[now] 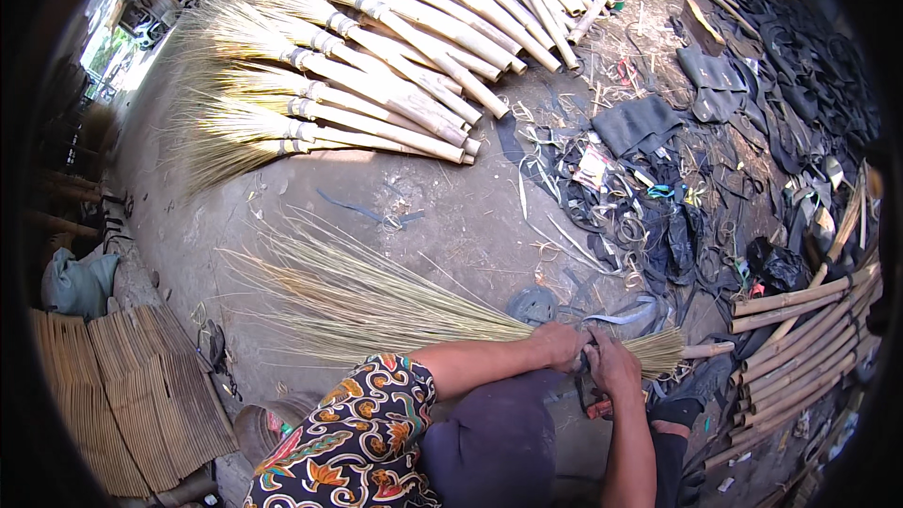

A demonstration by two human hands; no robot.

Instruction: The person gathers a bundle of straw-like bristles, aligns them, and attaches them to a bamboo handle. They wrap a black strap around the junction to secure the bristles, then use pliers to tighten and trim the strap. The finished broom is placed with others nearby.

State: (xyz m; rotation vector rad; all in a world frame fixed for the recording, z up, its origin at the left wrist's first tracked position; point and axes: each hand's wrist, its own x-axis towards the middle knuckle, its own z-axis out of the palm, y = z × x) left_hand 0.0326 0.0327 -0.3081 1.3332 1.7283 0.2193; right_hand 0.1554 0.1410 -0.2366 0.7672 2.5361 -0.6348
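Observation:
A long bundle of pale broom straw [395,296] lies across in front of me, its loose ends fanned out to the left. My left hand [562,346] is closed on the bundle near its narrow end. Right beside it, my right hand [613,365] is closed too, its fingers meeting the left ones at a dark band around the straw. Exactly what the right fingers pinch is hidden. Trimmed straw ends [657,352] show past the right hand, and a wooden stick [707,350] juts out of them. Below the right hand is a small red object [599,409], partly covered.
Many finished brooms [376,85] lie in rows at the far side. Black rubber scraps [640,124] and strips litter the right. Bamboo poles [800,348] are stacked at the near right. Ridged brown sheets [132,395] and a grey-green bag [80,282] sit at left.

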